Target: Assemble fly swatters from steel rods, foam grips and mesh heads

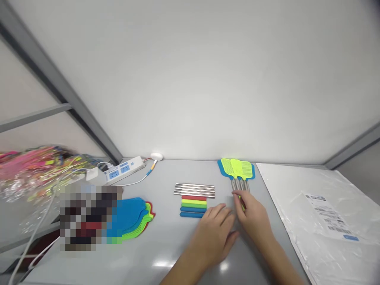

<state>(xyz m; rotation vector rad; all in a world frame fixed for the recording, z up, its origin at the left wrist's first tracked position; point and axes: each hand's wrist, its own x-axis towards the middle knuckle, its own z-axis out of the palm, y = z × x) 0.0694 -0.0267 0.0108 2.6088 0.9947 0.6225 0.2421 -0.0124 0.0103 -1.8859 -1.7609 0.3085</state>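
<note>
My right hand (255,217) is closed round the lower ends of a bunch of fly swatters, whose yellow and blue mesh heads (242,169) lie fanned against the wall. Their metal shafts (240,185) run down under my fingers, with a bit of yellow handle showing. My left hand (212,237) lies palm down beside it, fingers apart and slightly bent, holding nothing I can see. Its fingertips are by the row of red, yellow, green and blue handles (193,208). Above these, several metal rods (194,190) lie side by side.
Loose swatter heads (130,215) in blue, green and red are stacked on the left of the grey table (166,245). Behind them stand a power strip (126,170) and a white round device (156,156). A white plastic package (314,202) covers the right side. Bagged colourful items (38,174) are far left.
</note>
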